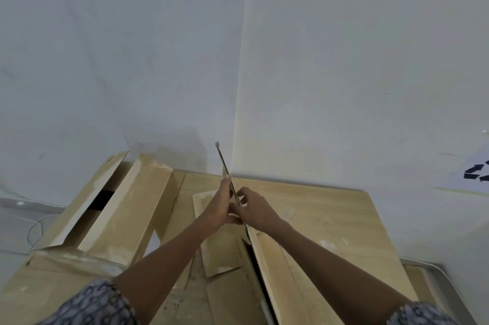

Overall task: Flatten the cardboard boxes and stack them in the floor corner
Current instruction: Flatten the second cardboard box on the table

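Observation:
I hold a flattened cardboard box (267, 258) upright and edge-on in front of the wall corner; its thin top edge reaches above my fingers. My left hand (221, 205) presses flat against its left face. My right hand (254, 208) grips it from the right, fingers curled on the edge. Under it, flat cardboard sheets (325, 213) lie in the corner against the right wall. To the left stands a cardboard box (119, 208) that still has its shape, its top flaps apart over a dark gap.
Two pale walls meet at a corner (238, 86) straight ahead. A white cable (34, 227) lies on the grey floor at far left. A white sheet with black arrows (476, 174) hangs on the right wall. A metal frame (426, 264) sits at lower right.

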Tool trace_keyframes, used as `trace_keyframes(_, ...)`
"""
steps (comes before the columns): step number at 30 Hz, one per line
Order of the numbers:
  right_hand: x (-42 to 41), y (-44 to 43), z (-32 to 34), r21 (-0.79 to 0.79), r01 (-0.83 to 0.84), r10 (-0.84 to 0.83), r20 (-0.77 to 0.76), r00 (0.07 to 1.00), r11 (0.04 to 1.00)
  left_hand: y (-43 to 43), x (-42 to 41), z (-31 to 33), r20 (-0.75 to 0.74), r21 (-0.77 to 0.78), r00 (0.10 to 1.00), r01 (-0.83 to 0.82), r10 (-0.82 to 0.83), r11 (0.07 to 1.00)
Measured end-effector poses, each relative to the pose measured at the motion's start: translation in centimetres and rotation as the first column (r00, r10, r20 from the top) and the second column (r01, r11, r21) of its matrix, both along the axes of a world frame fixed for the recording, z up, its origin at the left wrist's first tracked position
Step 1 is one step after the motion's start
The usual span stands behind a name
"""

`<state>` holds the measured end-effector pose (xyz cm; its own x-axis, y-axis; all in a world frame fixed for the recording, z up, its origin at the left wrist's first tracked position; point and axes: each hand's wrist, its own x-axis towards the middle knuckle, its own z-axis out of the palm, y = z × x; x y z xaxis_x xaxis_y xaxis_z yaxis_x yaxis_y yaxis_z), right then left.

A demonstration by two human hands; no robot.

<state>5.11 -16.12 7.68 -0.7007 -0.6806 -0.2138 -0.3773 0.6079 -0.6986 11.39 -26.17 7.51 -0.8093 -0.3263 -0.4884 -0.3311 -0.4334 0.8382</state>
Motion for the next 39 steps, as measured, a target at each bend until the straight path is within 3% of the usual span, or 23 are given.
trace_keyframes(4,0.0,-0.1,0.0,-0.018,0.093,-0.093,-0.031,0.995,0.996,-0.1,-0.3,0.4,-0.034,-0.006,0.999,0.035,-0.035,0.999)
trace_keyframes(6,-0.8,0.2,1.1,-0.051,0.125,-0.128,-0.077,0.989,0.991,-0.6,-0.3,0.0,-0.005,-0.191,0.992,0.125,-0.128,0.974)
trace_keyframes(8,-2.0,0.6,3.1,-0.096,0.129,-0.14,-0.121,0.983,0.987,-0.6,-0.5,0.0,0.004,-0.382,0.989,0.139,-0.149,0.914)
trace_keyframes(12,-4.2,0.9,8.1,-0.203,0.128,-0.16,-0.15,0.976,0.971,0.3,-1.5,0.8,-0.212,-0.61,0.977,-0.137,0.006,0.781)
trace_keyframes(15,-6.3,1.8,10.8,-0.311,0.17,-0.202,-0.073,0.977,0.935,0.4,-2.6,0.5,-0.309,-0.73,0.951,-0.23,-0.012,0.644)
trace_keyframes(19,-10.1,6.5,10.8,-0.355,0.34,-0.329,0.092,0.94,0.871,1.5,-3.8,-0.7,-0.253,-0.848,0.966,-0.193,-0.058,0.494)
trace_keyframes(21,-11.8,9.8,8.9,-0.287,0.414,-0.403,0.102,0.91,0.864,2.5,-4.1,-1.5,-0.194,-0.855,0.974,-0.108,-0.118,0.508)
trace_keyframes(23,-12.7,12.8,6.0,-0.201,0.467,-0.449,0.131,0.884,0.861,3.4,-4.3,-3.1,-0.017,-0.861,0.974,0.102,-0.227,0.499)
trace_keyframes(26,-12.9,16.5,0.3,-0.104,0.529,-0.513,0.148,0.845,0.842,5.1,-3.8,-6.1,0.244,-0.798,0.884,0.416,-0.398,0.436)
trace_keyframes(30,-12.4,19.4,-5.8,0.055,0.539,-0.541,0.055,0.839,0.841,8.0,-2.2,-10.5,0.398,-0.709,0.778,0.597,-0.485,0.375)
trace_keyframes(34,-12.1,20.8,-9.6,0.236,0.587,-0.595,-0.045,0.802,0.774,10.2,-1.9,-14.2,0.552,-0.657,0.651,0.725,-0.521,0.209)
trace_keyframes(39,-10.5,20.6,-14.2,0.544,0.461,-0.393,-0.244,0.886,0.701,12.0,-3.0,-16.4,0.684,-0.658,0.573,0.751,-0.451,-0.043)
